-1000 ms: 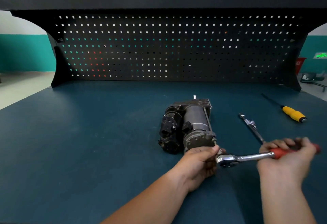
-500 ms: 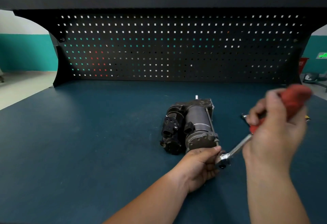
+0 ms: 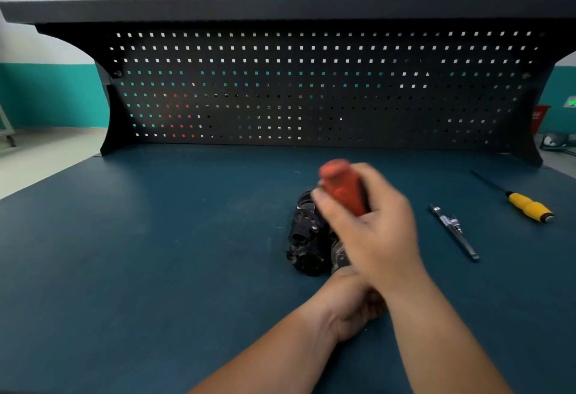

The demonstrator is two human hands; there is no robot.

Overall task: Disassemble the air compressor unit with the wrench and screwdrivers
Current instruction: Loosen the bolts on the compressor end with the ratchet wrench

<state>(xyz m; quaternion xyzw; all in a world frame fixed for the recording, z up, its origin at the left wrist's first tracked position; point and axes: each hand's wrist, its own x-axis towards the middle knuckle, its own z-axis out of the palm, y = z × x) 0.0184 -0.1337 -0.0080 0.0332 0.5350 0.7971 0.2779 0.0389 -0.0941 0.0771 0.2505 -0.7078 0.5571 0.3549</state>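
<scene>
The dark air compressor unit (image 3: 304, 238) lies on the blue bench, mostly covered by my hands. My right hand (image 3: 374, 231) is wrapped around the red handle of the ratchet wrench (image 3: 341, 186), which points up and away over the compressor; it is blurred by motion. The wrench head is hidden behind my hands. My left hand (image 3: 352, 306) sits at the compressor's near end, fingers curled around the spot where the wrench head was; what it grips is hidden.
A yellow-handled screwdriver (image 3: 526, 205) lies at the right of the blue benchtop (image 3: 156, 253). A slim metal tool (image 3: 453, 230) lies between it and the compressor. A black pegboard (image 3: 311, 88) with a shelf stands along the back.
My right hand has swung the wrench handle counter-clockwise, from pointing right to pointing up over the compressor. My left hand has stayed at the compressor's near end.
</scene>
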